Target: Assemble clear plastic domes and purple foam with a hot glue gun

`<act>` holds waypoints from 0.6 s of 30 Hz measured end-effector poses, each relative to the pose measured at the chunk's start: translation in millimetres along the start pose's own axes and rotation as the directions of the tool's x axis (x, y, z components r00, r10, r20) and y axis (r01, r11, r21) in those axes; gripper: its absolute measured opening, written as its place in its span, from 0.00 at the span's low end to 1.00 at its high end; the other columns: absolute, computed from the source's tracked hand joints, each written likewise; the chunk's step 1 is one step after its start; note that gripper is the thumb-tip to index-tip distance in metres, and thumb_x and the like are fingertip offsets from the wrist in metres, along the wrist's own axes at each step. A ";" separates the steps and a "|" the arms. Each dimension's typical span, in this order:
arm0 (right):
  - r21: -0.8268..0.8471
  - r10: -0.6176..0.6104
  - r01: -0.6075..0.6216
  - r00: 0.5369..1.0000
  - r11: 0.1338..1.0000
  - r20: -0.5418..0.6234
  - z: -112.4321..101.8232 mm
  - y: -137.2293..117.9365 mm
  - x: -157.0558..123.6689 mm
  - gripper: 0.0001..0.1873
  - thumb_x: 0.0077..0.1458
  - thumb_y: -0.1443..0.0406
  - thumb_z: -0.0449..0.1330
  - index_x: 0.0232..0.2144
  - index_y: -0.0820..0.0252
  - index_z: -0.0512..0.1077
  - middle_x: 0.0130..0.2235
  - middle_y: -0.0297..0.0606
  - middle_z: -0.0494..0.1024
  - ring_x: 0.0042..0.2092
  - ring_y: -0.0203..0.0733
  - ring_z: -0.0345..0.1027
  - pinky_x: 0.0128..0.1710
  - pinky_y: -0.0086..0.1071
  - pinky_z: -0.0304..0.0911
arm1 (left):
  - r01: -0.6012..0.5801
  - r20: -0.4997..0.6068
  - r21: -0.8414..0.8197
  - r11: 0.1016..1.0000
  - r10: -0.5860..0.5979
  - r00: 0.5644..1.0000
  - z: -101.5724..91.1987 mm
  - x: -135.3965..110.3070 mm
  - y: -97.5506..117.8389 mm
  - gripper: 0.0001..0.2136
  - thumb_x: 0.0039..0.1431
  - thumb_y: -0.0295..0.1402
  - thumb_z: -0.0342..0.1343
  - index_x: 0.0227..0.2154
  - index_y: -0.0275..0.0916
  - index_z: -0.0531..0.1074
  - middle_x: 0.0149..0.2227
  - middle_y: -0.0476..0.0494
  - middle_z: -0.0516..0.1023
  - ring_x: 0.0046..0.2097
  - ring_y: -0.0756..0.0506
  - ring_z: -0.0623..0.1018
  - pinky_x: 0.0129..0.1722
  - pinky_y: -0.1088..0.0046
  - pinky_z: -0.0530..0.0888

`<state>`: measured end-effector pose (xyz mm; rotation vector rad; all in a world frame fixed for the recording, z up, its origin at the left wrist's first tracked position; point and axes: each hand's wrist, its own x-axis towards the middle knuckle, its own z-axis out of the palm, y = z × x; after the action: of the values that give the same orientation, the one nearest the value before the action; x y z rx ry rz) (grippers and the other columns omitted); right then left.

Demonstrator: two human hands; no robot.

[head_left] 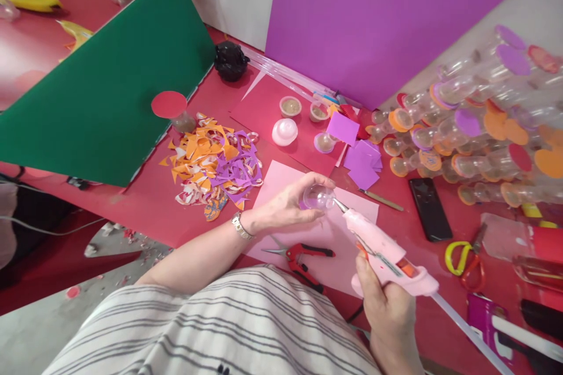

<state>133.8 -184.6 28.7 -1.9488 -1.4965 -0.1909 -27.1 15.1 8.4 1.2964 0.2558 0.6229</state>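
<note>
Between the thumb and fingers of my left hand (303, 199) is a small clear plastic cup (324, 197) with a purplish patch at its hand side. My right hand (387, 304) is wrapped round a pink glue gun (378, 243), a finger at its orange trigger. The metal nozzle meets or nearly meets the cup's rim; I cannot tell if they touch. A long translucent glue stick (466, 331) runs out of the gun's back. Below both hands, red-handled snips (303, 255) lie on a pink sheet (281, 187).
Orange and purple paper scraps (215, 158) are heaped at the left, near a standing green board (118, 82). Purple squares (364, 161), a craft knife (382, 200), a phone (430, 209) and scissors (466, 261) lie rightward. Clear cup assemblies (457, 123) are stacked against the wall.
</note>
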 end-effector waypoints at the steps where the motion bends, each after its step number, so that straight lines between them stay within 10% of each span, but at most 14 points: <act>1: 0.015 -0.003 0.003 1.000 1.000 0.004 0.2 0.0 -1.0 0.22 0.63 0.53 0.60 0.20 0.58 0.74 0.17 0.35 0.71 0.19 0.39 0.66 0.19 0.32 0.63 | -0.002 -0.004 0.009 1.000 0.002 1.000 -0.1 0.1 0.3 0.20 0.59 0.39 0.63 0.51 0.41 0.66 0.51 0.39 0.72 0.53 0.42 0.74 0.57 0.61 0.70; 18: 0.057 -0.080 0.076 0.994 0.995 0.075 -2.1 -9.2 6.5 0.24 0.65 0.55 0.59 0.20 0.60 0.74 0.17 0.38 0.76 0.15 0.35 0.65 0.15 0.26 0.63 | 0.026 -0.104 0.035 0.999 -0.022 0.994 0.9 1.0 -8.4 0.21 0.57 0.41 0.65 0.51 0.42 0.68 0.49 0.41 0.72 0.49 0.43 0.74 0.54 0.63 0.72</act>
<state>128.2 -179.4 37.3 -1.8757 -1.6133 -0.1091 -23.4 13.8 0.9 1.2954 0.3688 0.6688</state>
